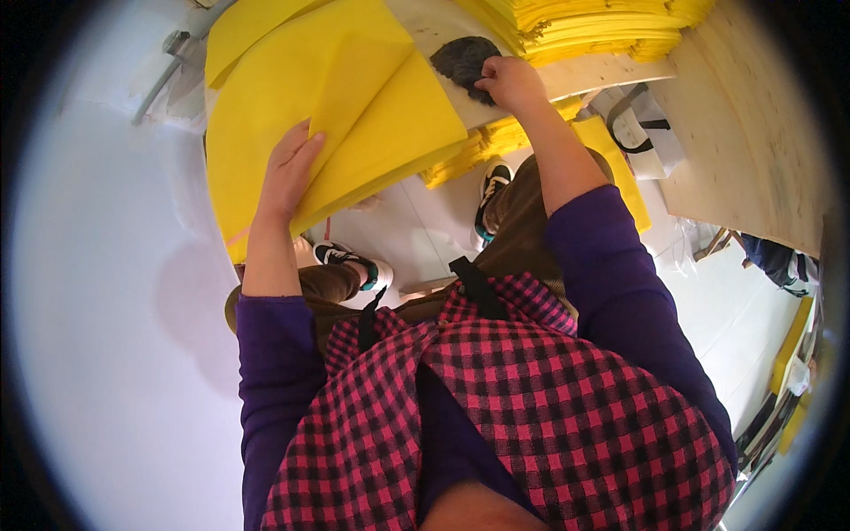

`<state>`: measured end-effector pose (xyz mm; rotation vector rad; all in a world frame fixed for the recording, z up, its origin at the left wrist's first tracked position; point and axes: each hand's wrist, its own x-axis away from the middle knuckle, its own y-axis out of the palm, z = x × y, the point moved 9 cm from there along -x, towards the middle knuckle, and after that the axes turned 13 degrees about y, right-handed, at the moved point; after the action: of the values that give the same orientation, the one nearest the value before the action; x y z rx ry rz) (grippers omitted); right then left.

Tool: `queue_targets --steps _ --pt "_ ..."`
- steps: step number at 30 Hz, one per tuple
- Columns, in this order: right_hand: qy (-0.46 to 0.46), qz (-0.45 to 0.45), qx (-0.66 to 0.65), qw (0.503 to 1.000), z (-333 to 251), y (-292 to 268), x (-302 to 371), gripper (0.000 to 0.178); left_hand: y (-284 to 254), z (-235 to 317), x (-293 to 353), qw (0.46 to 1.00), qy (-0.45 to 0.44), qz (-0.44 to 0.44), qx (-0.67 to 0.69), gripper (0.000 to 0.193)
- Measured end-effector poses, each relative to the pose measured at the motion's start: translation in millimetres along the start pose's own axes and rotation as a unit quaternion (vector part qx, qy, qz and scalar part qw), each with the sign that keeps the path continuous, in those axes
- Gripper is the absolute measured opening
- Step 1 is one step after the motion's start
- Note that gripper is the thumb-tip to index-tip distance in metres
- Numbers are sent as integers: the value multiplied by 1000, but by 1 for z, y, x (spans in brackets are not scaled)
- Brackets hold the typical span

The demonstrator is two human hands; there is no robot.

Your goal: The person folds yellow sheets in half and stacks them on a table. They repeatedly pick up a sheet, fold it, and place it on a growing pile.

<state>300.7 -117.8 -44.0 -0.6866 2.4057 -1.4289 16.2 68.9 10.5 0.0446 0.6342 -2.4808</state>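
Note:
A stack of large yellow fabric-like sheets lies on the table in front of me, its top layer lifted into a slanting fold. My left hand is closed on the edge of that top sheet, thumb above and fingers partly tucked under it. To the right of the stack sits a dark grey, rough-looking clump; its kind is unclear. At the clump's right edge is my right hand, fingertips pinched together and touching it. Whatever sits between those fingertips is too small to make out.
Thick yellow piles stand at the far right of the table. More yellow pieces lie beneath its edge. A plywood panel rises on the right, and a white wall borders the left.

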Motion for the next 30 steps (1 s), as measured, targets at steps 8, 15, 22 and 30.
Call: queue_targets --steps 8,15,22,30 --pt "-48 13 -50 998 3 -4 5 20 0 5 -1 999 47 -11 -17 36" --pt "-22 -39 -102 994 9 -5 11 16 5 3 2 999 32 -21 30 37" --pt "-40 21 -255 966 -4 -27 22 20 3 12 4 998 61 -18 -1 35" --pt "-170 -223 -347 895 -59 -18 66 19 5 7 3 998 65 -14 18 35"
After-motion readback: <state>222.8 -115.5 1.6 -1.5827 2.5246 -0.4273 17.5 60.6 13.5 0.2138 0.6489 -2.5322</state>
